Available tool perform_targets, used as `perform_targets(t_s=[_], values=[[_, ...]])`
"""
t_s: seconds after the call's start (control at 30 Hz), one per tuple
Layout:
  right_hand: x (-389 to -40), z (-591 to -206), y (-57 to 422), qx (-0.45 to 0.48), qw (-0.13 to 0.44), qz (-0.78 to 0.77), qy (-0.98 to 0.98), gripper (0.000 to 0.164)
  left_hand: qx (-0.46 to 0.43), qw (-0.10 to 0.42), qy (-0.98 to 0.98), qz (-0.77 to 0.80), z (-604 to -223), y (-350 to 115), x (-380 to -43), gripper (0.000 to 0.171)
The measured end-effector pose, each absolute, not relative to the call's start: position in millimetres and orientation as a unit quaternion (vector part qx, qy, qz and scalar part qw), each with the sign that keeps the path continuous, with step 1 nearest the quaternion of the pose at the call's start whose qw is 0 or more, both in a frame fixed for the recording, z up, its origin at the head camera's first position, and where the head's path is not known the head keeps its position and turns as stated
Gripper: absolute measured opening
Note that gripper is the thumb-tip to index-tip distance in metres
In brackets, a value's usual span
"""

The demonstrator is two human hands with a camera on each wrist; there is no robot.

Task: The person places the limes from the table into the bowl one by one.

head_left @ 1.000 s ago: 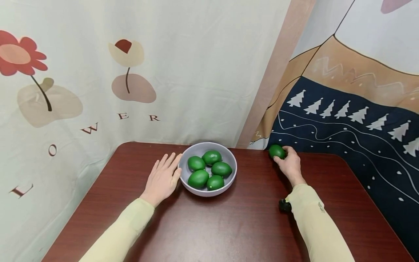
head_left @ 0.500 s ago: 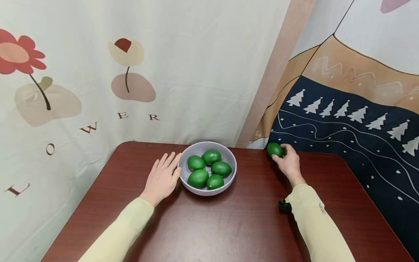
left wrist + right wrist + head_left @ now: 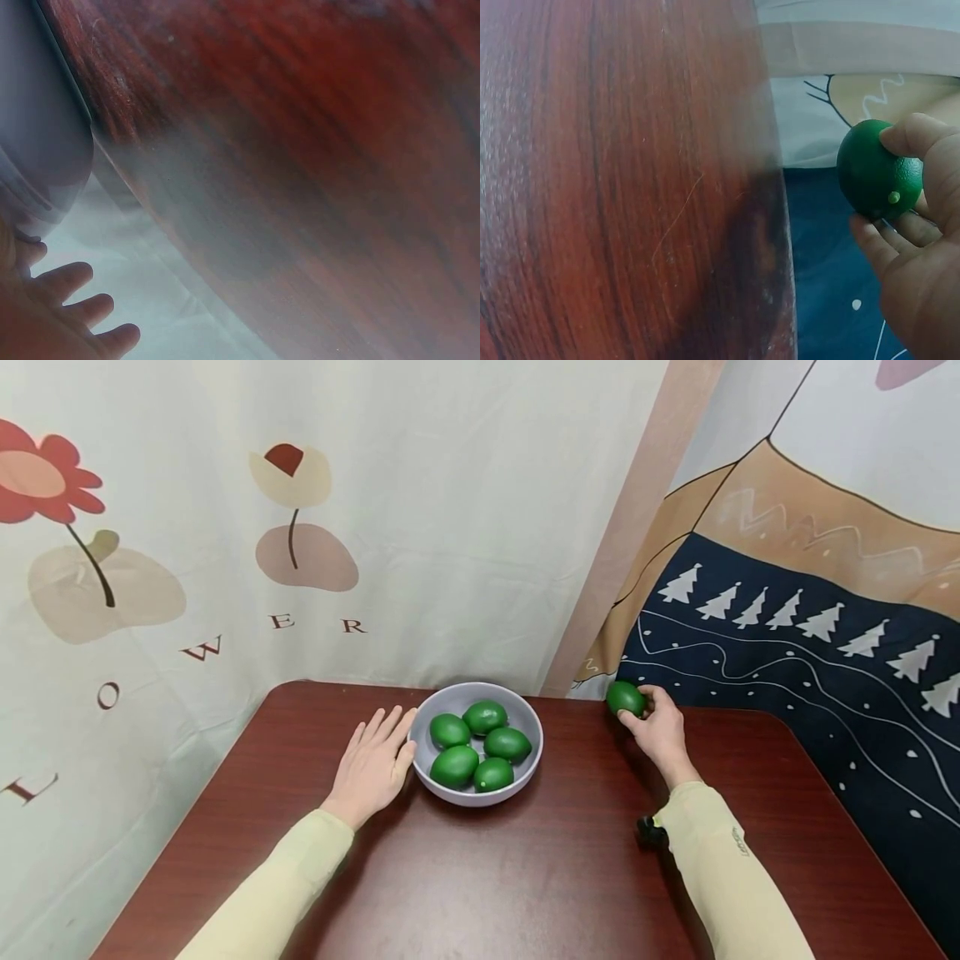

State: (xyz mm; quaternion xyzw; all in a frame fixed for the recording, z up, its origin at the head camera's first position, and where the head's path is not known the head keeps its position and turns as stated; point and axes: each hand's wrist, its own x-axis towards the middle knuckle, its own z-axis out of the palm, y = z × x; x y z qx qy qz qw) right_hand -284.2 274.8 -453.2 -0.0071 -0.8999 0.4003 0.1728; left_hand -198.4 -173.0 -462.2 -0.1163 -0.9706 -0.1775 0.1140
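My right hand [image 3: 660,731] pinches a dark green lime [image 3: 625,698] between thumb and fingers at the far edge of the table. Seen from the right wrist, this lime [image 3: 875,169] shows a small pale stem nub and is held up off the tabletop. The left hand [image 3: 369,768] lies with straight, slightly spread fingers against the left side of a grey-lilac bowl [image 3: 480,799]. Inside that bowl sit several similar limes [image 3: 454,766]. In the left wrist view, fingertips [image 3: 69,279] show beside the bowl's outer wall [image 3: 45,105].
The reddish-brown wooden table [image 3: 480,877] ends at a far edge just behind the bowl. A pale curtain [image 3: 450,527] with flower prints hangs behind it. To the right is a dark blue cloth [image 3: 750,660] with white trees.
The lime in my right hand has risen slightly and shifted a little left. My left hand stays against the bowl, and the limes in it have not moved.
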Motion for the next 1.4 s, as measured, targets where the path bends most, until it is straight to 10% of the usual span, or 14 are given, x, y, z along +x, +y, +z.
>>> perform_targets(t_s=[1.4], values=[[-272.8, -431.4, 247.8, 0.048, 0.176, 0.445, -0.877, 0.051, -0.111, 0.111, -0.970, -0.185, -464.0, -172.0, -199.1, 0.054]])
